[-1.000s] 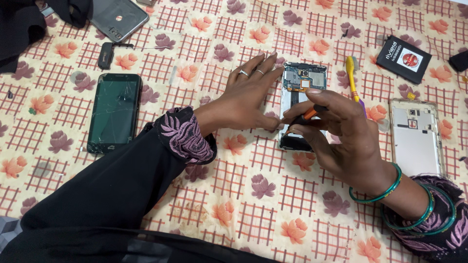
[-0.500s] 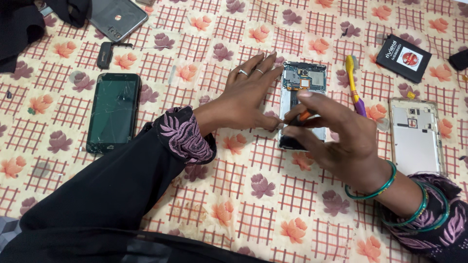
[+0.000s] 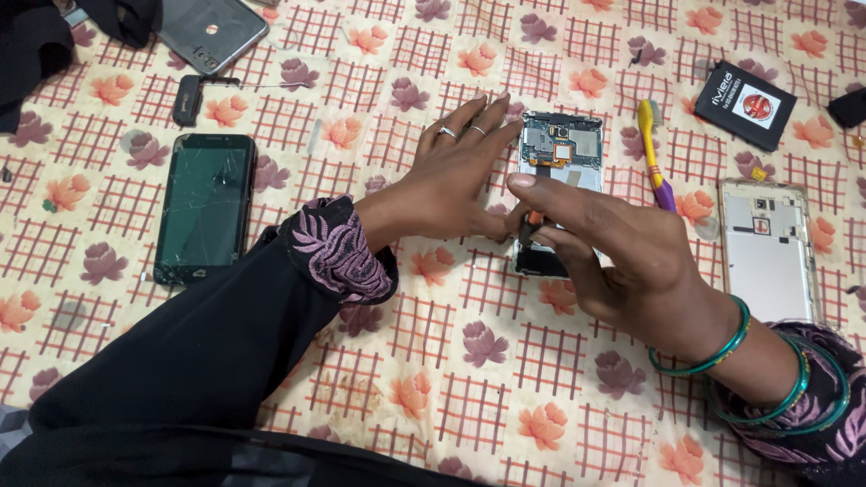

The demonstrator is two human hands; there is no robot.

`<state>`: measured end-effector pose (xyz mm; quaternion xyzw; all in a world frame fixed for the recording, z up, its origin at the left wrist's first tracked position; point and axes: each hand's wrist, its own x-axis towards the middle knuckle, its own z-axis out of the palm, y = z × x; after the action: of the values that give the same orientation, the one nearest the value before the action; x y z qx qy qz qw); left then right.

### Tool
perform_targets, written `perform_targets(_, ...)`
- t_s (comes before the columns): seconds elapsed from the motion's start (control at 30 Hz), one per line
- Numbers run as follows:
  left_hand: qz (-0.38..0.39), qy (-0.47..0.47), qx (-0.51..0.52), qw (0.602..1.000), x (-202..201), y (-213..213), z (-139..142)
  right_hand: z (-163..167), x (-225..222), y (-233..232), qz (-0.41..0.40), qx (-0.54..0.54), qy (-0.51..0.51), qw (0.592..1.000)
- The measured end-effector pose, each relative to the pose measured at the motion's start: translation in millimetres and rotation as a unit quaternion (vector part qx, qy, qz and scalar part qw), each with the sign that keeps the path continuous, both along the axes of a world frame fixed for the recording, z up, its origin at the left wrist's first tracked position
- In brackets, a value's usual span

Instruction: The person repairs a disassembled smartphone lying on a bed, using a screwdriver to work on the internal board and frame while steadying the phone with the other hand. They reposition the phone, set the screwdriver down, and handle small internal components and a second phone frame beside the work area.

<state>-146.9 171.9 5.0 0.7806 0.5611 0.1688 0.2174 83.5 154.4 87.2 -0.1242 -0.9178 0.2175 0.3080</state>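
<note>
Near the middle of the flowered, checked cloth (image 3: 433,361) lies an opened phone (image 3: 559,158) with its back removed: a grey circuit board with a small round camera part and an orange-brown patch shows at its upper end, a pale panel below it. The left hand (image 3: 460,176) lies flat beside and against the phone's left edge, fingers stretched out and unclenched, rings on two of them. The right hand (image 3: 622,257) covers the phone's lower half, its fingers pinched round a small tool with an orange handle (image 3: 534,219); the tool's tip is hidden, so where it touches cannot be told. A yellow and purple toothbrush (image 3: 651,149) lies just right of the phone. Further right sits a silver back shell (image 3: 767,248), and well left a black phone with cracked glass (image 3: 205,206).
</note>
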Motion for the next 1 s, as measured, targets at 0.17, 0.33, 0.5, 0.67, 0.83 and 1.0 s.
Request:
perform_targets(0.17, -0.003, -0.004, 0.003, 1.0, -0.2, -0.7, -0.7, -1.1, 0.7, 1.9, -0.018, 0.018, 0.004, 1.0)
perform_targets(0.33, -0.006, 0.006, -0.003, 1.0, 0.5, -0.8, 1.3, -12.3, 2.0, 5.8, -0.055, 0.019, 0.041, 0.998)
perform_targets(0.5, 0.0, -0.009, -0.016, 1.0, 1.4, -2.2, 7.4, -4.5, 3.8, 10.5, -0.065, -0.075, 0.077, 0.992)
perform_targets(0.67, -0.014, 0.005, -0.039, 0.999, 0.1, -6.5, 14.1, 35.1, 28.2, 14.8, -0.083, -0.026, 0.025, 0.996)
perform_targets(0.83, -0.017, 0.008, -0.023, 1.0, 0.9, -10.0, 16.9, 54.4, 46.8, 14.5, -0.126, 0.015, -0.042, 0.991)
perform_targets(1.0, -0.012, 0.006, -0.018, 1.0, 1.7, -11.7, 17.7, 62.5, 59.5, 25.1, -0.168, 0.054, -0.09, 0.98)
